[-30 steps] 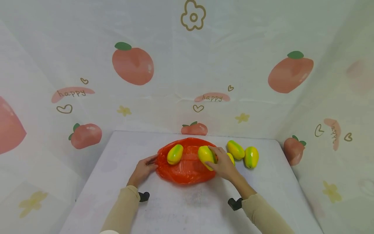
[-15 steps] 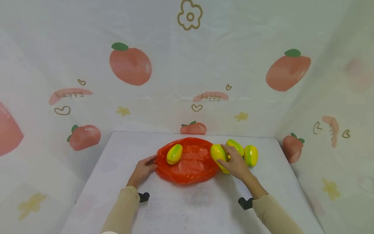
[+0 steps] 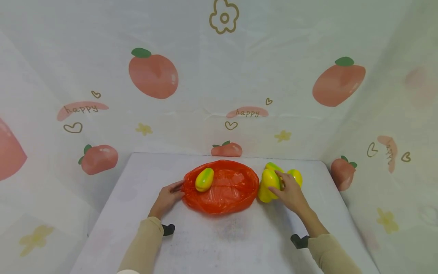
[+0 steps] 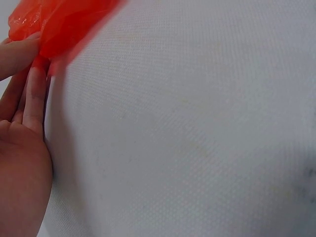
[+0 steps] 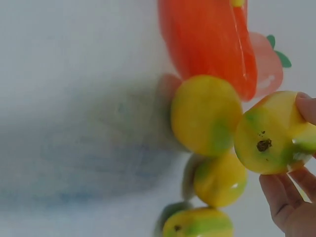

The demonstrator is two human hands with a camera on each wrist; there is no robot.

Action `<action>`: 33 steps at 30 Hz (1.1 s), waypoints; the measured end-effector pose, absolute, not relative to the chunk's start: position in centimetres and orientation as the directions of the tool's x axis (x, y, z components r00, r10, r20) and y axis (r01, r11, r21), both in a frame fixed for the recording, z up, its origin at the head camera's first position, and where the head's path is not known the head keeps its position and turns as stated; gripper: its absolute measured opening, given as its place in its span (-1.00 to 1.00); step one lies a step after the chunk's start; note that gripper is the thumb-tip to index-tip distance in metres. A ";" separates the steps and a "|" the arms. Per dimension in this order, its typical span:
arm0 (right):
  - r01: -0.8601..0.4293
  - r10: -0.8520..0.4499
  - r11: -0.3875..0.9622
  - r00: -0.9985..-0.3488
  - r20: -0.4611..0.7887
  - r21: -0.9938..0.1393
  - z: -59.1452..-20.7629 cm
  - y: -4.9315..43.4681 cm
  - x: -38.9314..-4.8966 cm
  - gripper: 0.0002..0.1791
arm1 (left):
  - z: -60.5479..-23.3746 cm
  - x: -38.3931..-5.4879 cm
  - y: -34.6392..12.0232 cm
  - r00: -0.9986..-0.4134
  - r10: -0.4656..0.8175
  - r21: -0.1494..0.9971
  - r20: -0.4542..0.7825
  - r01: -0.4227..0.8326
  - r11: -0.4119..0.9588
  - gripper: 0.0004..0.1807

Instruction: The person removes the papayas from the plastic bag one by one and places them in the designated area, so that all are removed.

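Observation:
A red plastic bag lies spread with its mouth up on the table; one yellow-green papaya rests inside, at its left. At the bag's left edge my left hand pinches the plastic between thumb and fingers. My right hand grips another papaya, to the right of the bag. Seen from the right wrist, this held papaya shows its brown stem end, with thumb and fingers around it. Below and beside it are a papaya near the bag and two more, partly hidden in the head view.
The white table ends at a printed cloth wall behind, with similar cloth on both sides. Black wrist-worn pieces stick out at both sleeves.
My right hand has moved right with its papaya, from over the bag to over the papayas beside it. My left hand keeps its place at the bag's edge.

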State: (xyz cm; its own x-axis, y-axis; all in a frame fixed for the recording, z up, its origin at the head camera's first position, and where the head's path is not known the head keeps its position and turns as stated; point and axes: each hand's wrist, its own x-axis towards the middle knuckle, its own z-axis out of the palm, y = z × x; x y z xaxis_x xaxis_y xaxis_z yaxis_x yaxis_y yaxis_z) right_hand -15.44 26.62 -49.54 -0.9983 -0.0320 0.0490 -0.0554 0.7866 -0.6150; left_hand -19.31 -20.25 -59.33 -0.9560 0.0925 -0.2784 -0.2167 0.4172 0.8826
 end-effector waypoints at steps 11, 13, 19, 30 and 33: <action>-0.029 -0.001 0.801 -0.999 0.046 -0.598 -50.1 28.7 -14.7 -0.20 | -59.6 -19.2 -20.0 -0.957 0.097 0.880 -0.273 -0.208 0.426 -0.42; -0.018 0.006 0.799 -0.999 0.038 -0.601 -50.4 28.9 -14.7 -0.20 | -59.5 -19.3 -20.1 -0.959 0.094 0.881 -0.269 -0.206 0.425 -0.42; 0.008 0.028 0.785 -0.999 0.023 -0.620 -51.4 29.2 -14.3 -0.19 | -59.3 -19.3 -20.2 -0.957 0.094 0.877 -0.274 -0.209 0.432 -0.41; 0.035 0.066 0.799 -0.997 0.030 -0.601 -52.2 29.7 -13.5 -0.21 | -59.5 -19.5 -20.3 -0.956 0.099 0.881 -0.276 -0.210 0.424 -0.41; 0.037 0.073 0.813 -0.997 0.039 -0.580 -52.5 29.8 -13.5 -0.22 | -59.6 -19.7 -20.3 -0.957 0.095 0.876 -0.274 -0.208 0.435 -0.41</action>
